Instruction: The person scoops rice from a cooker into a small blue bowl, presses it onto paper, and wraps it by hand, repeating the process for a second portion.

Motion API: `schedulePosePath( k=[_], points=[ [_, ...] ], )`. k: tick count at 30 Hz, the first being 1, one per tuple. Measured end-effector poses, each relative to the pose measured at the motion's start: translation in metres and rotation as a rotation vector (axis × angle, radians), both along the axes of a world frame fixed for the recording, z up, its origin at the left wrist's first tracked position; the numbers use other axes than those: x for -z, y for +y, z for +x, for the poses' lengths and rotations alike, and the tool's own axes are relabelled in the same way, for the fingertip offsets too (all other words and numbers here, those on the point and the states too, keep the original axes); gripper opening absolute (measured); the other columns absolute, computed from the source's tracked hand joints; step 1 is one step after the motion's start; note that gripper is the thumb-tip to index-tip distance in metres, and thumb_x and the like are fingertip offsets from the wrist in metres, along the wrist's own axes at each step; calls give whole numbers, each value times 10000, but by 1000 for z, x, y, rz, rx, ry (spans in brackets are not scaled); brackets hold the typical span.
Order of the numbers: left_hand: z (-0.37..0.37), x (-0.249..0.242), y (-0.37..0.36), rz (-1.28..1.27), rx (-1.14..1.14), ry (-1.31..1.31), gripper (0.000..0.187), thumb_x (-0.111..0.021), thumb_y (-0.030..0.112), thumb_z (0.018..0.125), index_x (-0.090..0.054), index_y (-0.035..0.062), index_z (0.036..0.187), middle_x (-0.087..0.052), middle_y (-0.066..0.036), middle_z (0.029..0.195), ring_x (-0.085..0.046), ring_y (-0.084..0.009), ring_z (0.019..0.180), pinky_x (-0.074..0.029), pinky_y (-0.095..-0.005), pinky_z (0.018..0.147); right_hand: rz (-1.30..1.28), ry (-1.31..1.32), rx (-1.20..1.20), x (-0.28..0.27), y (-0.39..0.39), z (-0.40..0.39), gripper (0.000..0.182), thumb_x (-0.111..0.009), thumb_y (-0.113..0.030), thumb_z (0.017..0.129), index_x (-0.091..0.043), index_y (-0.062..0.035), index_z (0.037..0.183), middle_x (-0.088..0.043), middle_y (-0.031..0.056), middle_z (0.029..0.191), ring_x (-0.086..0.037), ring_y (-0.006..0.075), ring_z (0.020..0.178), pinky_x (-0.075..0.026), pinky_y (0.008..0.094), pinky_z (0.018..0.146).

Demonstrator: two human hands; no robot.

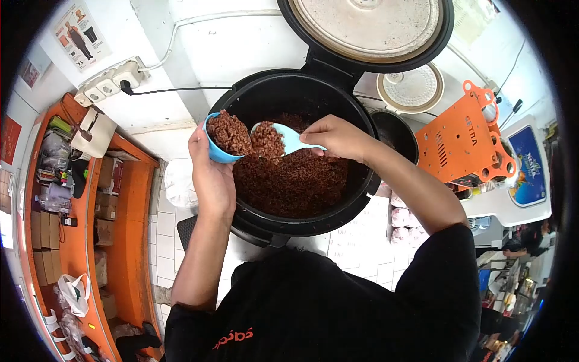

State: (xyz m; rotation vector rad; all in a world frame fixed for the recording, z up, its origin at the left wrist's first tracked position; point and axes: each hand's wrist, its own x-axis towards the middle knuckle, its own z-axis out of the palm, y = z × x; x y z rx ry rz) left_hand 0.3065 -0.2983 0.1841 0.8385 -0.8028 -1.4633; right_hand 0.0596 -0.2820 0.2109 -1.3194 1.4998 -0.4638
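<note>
My left hand (212,175) is closed round a blue bowl (215,151), tilted over the left part of a large black rice cooker (362,181). Reddish-brown rice (228,133) heaps above the bowl's rim. In my right hand (335,139) is the handle of a pale blue rice paddle (291,140). Its blade carries a mound of the same rice and sits right beside the bowl's rim. Below both hands, more brown rice (295,190) covers the bottom of the cooker pot.
The cooker's lid (368,24) stands raised at the back. On the right are a dark pan (395,136) and an orange machine (455,139). An orange shelf (129,241) with boxes and bags stands left. A power strip (108,81) hangs on the wall.
</note>
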Motion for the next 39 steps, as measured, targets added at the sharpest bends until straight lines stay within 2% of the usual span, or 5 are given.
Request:
schedulePosePath(
  k=[6,12,24,28,39],
  points=[
    [-20,8,-5,-64,48,-53,542,-480,404,1083,-328,43,1458,-485,-151,1393,-500,-216,1281,-396,-374,1100,-334,118,47,-19,26,25,247,-544,-182,1028,-698,-15,1123,-610,-3,714,-547,91,600,-446,274,585],
    [-32,19,-7,-126,44,-340,542,-486,410,1084,-338,55,1466,-488,-128,1394,-478,-195,1284,-365,-350,1102,-653,88,-39,-10,53,68,142,-595,-81,943,-651,49,936,-636,269,777,-637,443,719,-477,486,659],
    [-8,14,-24,203,266,67,472,-469,526,1057,-481,135,1320,-612,-52,1167,-617,-171,974,-517,-321,747,-599,339,169,-7,34,14,360,-567,-174,971,-637,-42,1298,-684,249,865,-662,433,824,-532,464,742],
    [-10,6,-23,252,312,28,494,-451,600,1035,-531,179,1282,-649,-13,1048,-624,-155,862,-500,-326,652,-1109,86,-12,10,24,27,367,-596,-154,1006,-623,-105,1368,-689,273,962,-714,392,851,-543,390,749],
    [-14,4,-12,197,331,52,450,-412,589,1030,-535,168,1134,-585,-3,866,-587,-108,671,-472,-290,549,-968,107,-62,20,34,45,336,-611,-76,988,-640,38,1303,-695,318,1052,-745,278,982,-542,336,834]
  ],
)
